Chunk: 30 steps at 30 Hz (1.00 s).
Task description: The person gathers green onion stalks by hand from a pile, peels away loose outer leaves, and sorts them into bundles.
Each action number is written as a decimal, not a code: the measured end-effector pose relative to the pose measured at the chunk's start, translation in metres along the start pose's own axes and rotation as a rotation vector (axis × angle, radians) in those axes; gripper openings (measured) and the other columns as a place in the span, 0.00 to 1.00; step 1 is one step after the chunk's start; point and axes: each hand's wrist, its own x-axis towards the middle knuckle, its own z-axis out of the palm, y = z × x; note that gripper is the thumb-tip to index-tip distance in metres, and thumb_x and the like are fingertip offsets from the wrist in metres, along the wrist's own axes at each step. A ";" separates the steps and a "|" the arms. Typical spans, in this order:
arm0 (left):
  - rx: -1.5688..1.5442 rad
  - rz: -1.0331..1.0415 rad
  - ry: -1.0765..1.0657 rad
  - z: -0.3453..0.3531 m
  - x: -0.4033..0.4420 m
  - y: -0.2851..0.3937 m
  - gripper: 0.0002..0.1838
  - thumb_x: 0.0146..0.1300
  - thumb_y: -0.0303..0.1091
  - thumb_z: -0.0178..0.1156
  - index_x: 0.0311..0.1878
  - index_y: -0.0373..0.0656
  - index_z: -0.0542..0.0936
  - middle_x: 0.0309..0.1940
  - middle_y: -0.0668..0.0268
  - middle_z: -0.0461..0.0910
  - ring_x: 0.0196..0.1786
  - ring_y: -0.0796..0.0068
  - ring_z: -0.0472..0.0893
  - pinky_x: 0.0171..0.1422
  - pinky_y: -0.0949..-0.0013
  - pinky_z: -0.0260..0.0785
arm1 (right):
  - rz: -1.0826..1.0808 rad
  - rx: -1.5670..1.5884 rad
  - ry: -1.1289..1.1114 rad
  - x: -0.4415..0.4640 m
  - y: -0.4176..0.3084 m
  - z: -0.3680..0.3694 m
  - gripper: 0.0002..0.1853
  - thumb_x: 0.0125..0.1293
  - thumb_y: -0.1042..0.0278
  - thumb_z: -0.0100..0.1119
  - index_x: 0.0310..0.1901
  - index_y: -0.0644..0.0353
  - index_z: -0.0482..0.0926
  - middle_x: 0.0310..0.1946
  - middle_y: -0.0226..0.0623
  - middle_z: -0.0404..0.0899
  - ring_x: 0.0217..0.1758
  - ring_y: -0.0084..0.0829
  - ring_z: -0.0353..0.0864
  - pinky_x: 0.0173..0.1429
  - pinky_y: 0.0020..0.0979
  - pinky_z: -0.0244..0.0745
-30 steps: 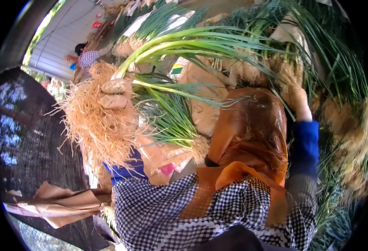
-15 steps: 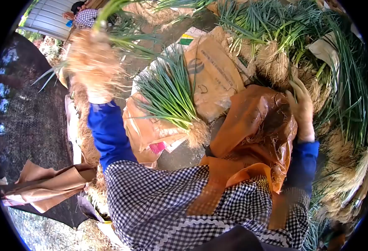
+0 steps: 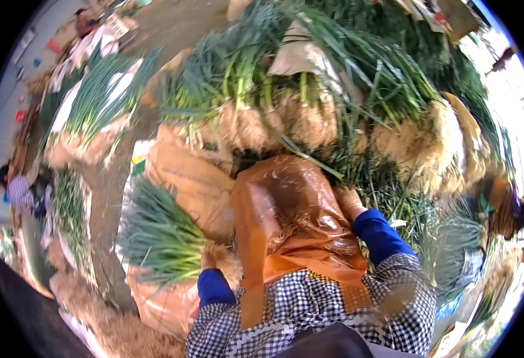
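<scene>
A bunch of green onions [image 3: 163, 235] lies on flattened brown sacks to my left, its leaves fanned out toward the upper left. My left hand [image 3: 209, 256] is at the root end of this bunch; its fingers are hidden, so its grip does not show. On the other side of the orange apron [image 3: 286, 209] over my lap, my right hand [image 3: 349, 203] reaches down among loose green leaves. Its fingers are blurred and partly covered. A single green stalk [image 3: 312, 158] slants down close to that hand.
A long heap of green onions [image 3: 232, 77] with shaggy pale roots [image 3: 309, 122] curves in front and to the right. Another pile of green onions [image 3: 98, 98] lies at the far left. A person [image 3: 20, 192] in a checked top is at the left edge.
My view has swung to the right. My left hand has come down from the raised root clump at the upper left to the bunch on the sacks. My right hand has moved lower beside the apron.
</scene>
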 end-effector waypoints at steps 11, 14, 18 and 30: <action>0.191 0.718 0.374 0.069 -0.016 0.029 0.21 0.56 0.24 0.55 0.55 0.35 0.71 0.44 0.58 0.76 0.45 0.64 0.74 0.53 0.64 0.68 | 0.431 0.012 0.342 -0.029 0.174 -0.142 0.12 0.66 0.57 0.49 0.32 0.54 0.78 0.30 0.35 0.80 0.32 0.36 0.80 0.37 0.34 0.76; 0.236 0.905 -0.048 0.190 -0.098 0.064 0.24 0.54 0.22 0.57 0.57 0.34 0.70 0.52 0.58 0.73 0.53 0.67 0.71 0.59 0.66 0.64 | 0.686 0.158 0.425 0.020 0.186 -0.208 0.15 0.60 0.53 0.57 0.38 0.55 0.82 0.37 0.40 0.81 0.40 0.38 0.82 0.42 0.37 0.77; 0.336 0.850 -0.702 0.339 -0.238 0.080 0.15 0.65 0.31 0.52 0.53 0.36 0.74 0.46 0.60 0.77 0.47 0.71 0.78 0.57 0.70 0.69 | 0.741 0.021 -0.041 0.073 0.208 -0.192 0.19 0.56 0.46 0.59 0.40 0.51 0.83 0.40 0.37 0.82 0.40 0.38 0.83 0.43 0.33 0.77; 0.442 -0.363 -0.998 0.421 -0.312 -0.099 0.08 0.66 0.34 0.53 0.45 0.46 0.76 0.24 0.72 0.73 0.21 0.83 0.69 0.20 0.84 0.57 | 0.468 0.580 0.347 -0.028 0.011 -0.149 0.20 0.65 0.47 0.48 0.28 0.53 0.80 0.21 0.40 0.78 0.26 0.43 0.79 0.32 0.38 0.74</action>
